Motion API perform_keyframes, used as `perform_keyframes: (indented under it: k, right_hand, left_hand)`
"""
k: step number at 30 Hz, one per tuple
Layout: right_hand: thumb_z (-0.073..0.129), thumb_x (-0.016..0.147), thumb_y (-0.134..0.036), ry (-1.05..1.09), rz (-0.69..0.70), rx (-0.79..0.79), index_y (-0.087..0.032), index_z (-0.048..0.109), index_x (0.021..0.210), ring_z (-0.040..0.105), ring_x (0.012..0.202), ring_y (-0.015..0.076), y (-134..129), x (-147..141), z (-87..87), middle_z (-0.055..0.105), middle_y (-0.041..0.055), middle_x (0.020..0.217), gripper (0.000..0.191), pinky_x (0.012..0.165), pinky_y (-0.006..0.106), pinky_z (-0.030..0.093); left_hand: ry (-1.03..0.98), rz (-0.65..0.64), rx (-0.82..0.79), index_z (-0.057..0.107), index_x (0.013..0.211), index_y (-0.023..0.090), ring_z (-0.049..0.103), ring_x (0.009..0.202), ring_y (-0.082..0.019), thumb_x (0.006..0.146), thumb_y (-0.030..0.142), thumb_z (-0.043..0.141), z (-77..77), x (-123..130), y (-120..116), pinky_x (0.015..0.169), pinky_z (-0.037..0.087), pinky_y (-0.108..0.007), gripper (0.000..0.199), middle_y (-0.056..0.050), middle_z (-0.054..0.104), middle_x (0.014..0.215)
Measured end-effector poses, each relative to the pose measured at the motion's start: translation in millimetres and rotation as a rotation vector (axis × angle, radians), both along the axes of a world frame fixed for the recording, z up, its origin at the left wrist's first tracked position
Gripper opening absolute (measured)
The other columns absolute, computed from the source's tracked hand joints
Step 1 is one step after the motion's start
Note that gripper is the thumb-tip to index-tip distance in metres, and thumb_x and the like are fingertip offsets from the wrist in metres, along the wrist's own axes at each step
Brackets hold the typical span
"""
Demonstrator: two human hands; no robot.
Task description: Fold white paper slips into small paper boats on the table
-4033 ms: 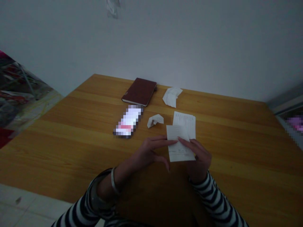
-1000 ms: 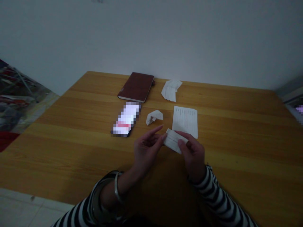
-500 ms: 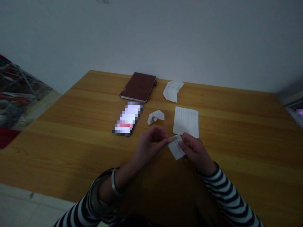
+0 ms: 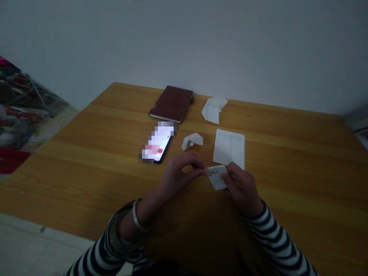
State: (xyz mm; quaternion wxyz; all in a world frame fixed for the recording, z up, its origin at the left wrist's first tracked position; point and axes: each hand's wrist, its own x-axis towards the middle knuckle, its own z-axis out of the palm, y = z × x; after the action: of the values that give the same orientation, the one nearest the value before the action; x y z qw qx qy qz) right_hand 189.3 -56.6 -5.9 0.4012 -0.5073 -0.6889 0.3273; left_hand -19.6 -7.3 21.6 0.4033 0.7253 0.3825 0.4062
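A small folded piece of white paper (image 4: 217, 178) is held over the near part of the wooden table (image 4: 120, 126). My left hand (image 4: 184, 174) pinches its upper left corner between thumb and fingertips. At its right side, my right hand (image 4: 243, 186) grips it with the thumb on top. Just beyond my right hand lies a flat white sheet with lines of print (image 4: 229, 147). A small crumpled paper (image 4: 192, 141) rests beyond my left hand. Farther back sits a fanned stack of white paper slips (image 4: 213, 110).
A lit phone (image 4: 158, 142) lies left of the crumpled paper. Behind it is a dark red notebook (image 4: 171, 103). The wall (image 4: 184, 46) stands along the table's far edge. Cluttered items and a red object (image 4: 13, 160) are at the far left.
The held paper has turned slightly, its lower corner now higher and its top edge flatter. The whole view has shifted a little, so the table items appear slightly farther right.
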Motion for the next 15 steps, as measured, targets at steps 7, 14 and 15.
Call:
perform_keyframes:
  k: [7, 14, 15]
  right_hand:
    - [0.050, 0.094, -0.023, -0.145, -0.040, 0.188, -0.022, 0.047, 0.075, 0.047, 0.043, 0.0096, -2, -4, 3.8, 0.047, -0.0071, 0.052, 0.019, 0.045, 0.022, 0.033]
    - [0.049, 0.094, -0.021, -0.277, -0.098, 0.310, -0.020, 0.050, 0.076, 0.048, 0.045, 0.0103, -4, -12, 1.6, 0.049, -0.0046, 0.055, 0.018, 0.048, 0.023, 0.033]
    - [0.049, 0.094, -0.021, -0.271, -0.101, 0.299, -0.021, 0.051, 0.076, 0.048, 0.045, 0.0105, -5, -13, 0.7, 0.049, -0.0047, 0.055, 0.017, 0.048, 0.024, 0.033]
  left_hand:
    - [0.007, -0.022, 0.102, 0.071, 0.078, 0.018, 0.065, 0.074, -0.015, 0.079, 0.024, 0.076, -3.0, 0, 0, 0.069, 0.052, -0.026, 0.008, -0.004, 0.069, 0.078]
    - [0.047, 0.064, 0.002, 0.069, 0.072, 0.016, 0.066, 0.072, -0.015, 0.078, 0.018, 0.075, -8.4, 2, -1, 0.069, 0.053, -0.027, 0.009, -0.003, 0.071, 0.076]
    - [0.014, 0.076, -0.083, 0.067, 0.072, 0.015, 0.068, 0.075, -0.016, 0.078, 0.018, 0.075, -8.6, 4, -1, 0.072, 0.055, -0.028, 0.010, -0.004, 0.072, 0.079]
